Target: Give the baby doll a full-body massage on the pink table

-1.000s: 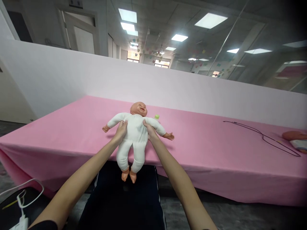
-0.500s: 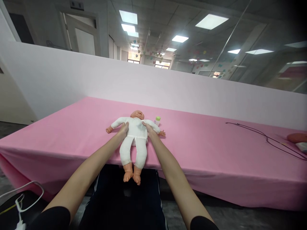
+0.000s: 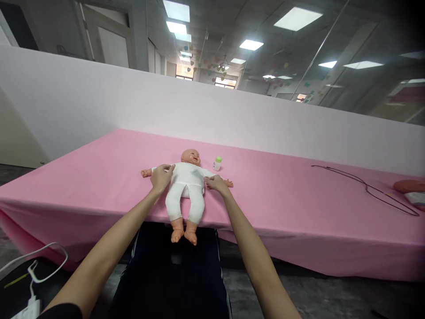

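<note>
A baby doll in a white cloth body lies on its back on the pink-covered table. Its bare feet stick out past the front edge, toward my lap. My left hand is closed over the doll's arm on the left, with the thumb near the shoulder. On the other side, my right hand has its fingers pinched at the doll's other arm, beside the chest. Both little hands of the doll show beyond mine. Close behind the right arm stands a small white bottle with a green cap.
A thin dark cable lies across the table's right part. An orange-brown and white object sits at the right edge. Behind the table runs a white low wall with glass above. A white power strip is at lower left.
Both hands have moved outward from the sides of the doll's chest to its arms. The doll's head now shows its face more fully. The view has shifted slightly.
</note>
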`<state>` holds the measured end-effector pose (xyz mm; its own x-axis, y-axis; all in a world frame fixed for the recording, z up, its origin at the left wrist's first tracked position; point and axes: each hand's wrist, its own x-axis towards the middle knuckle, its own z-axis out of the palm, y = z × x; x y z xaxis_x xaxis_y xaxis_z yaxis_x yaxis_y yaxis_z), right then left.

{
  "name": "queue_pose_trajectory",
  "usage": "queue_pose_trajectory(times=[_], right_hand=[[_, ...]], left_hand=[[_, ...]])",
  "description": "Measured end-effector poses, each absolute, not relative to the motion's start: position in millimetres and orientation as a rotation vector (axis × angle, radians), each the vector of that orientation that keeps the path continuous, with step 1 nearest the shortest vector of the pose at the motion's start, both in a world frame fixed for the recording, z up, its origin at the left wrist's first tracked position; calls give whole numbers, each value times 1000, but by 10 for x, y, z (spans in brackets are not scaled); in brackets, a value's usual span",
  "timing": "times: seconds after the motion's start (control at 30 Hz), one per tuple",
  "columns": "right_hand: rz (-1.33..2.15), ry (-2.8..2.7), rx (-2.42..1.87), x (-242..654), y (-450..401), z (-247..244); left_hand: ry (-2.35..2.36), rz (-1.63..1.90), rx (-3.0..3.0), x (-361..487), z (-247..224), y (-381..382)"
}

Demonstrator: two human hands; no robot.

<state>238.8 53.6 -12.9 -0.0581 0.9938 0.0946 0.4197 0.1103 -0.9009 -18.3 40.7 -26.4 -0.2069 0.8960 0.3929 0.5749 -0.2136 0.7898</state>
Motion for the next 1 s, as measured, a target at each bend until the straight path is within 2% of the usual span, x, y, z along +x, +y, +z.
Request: queue_pose_trajectory(times=[0.13, 0.23, 0.37, 0.63, 0.87, 1.0], right_hand=[[1066, -1591, -1095, 2254, 138, 25], [1217, -1598, -835, 1988, -134, 144], [1182, -1677, -683, 1783, -332, 236], [1172, -1621, -668, 1779, -491, 299], [1096, -1769, -746, 1872, -339, 90], [716, -1783, -1019, 2031, 72, -124]], left_hand=[[1411, 1695, 1772, -83, -168, 105], [1282, 1699, 1913, 52, -56, -123], [1224, 1689, 2062, 134, 69, -265], [1243, 1700, 2171, 126, 170, -397], [1347, 1523, 2281, 115, -28, -229], [1532, 1288, 2336, 30, -236, 228]])
